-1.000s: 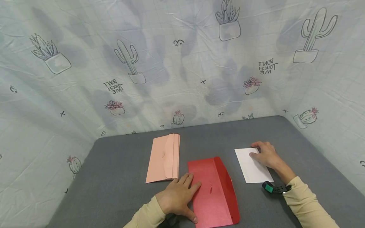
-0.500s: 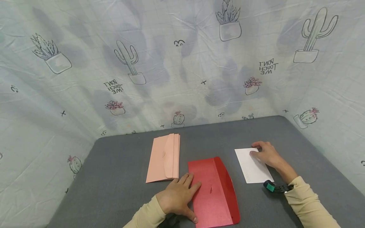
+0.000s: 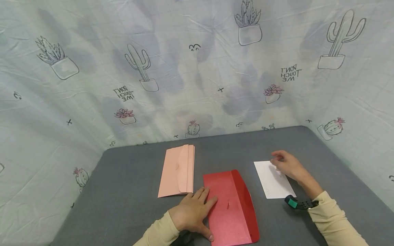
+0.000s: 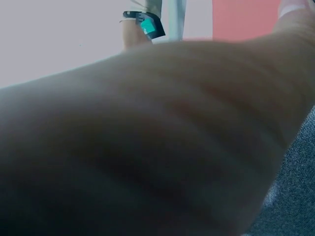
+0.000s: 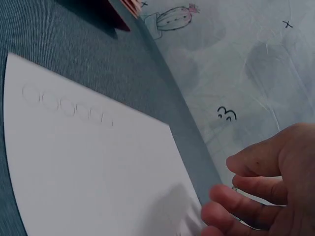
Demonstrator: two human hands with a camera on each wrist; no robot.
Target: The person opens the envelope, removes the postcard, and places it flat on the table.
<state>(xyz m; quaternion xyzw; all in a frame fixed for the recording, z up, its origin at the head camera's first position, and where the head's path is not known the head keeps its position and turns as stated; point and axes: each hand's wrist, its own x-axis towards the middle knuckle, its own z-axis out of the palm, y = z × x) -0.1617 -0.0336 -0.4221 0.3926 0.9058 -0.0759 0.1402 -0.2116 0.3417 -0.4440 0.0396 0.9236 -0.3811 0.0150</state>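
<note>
My left hand [image 3: 192, 212] rests with spread fingers along the left side of a red envelope [image 3: 227, 205], whose flap lies unfolded to the right. The left wrist view is mostly filled by blurred skin, with a red patch of the envelope [image 4: 241, 19] behind it. A white card [image 3: 272, 182] lies flat on the right; in the right wrist view, a row of small outlined shapes runs along one edge of the card [image 5: 98, 162]. Over its far right corner hovers my right hand [image 3: 287, 165], fingers loosely bent, nothing gripped between thumb and fingertips.
Several pink envelopes [image 3: 175, 171] lie stacked left of the red one, near the left fingertips. The grey table [image 3: 123, 198] ends at cloth walls [image 3: 209, 68] printed with cacti. A black wristband [image 3: 298, 203] is on the right wrist.
The right hand's fingers have lifted off the white card and bent inward, the hand moving slightly up and back. The left hand and the envelopes have stayed in place.
</note>
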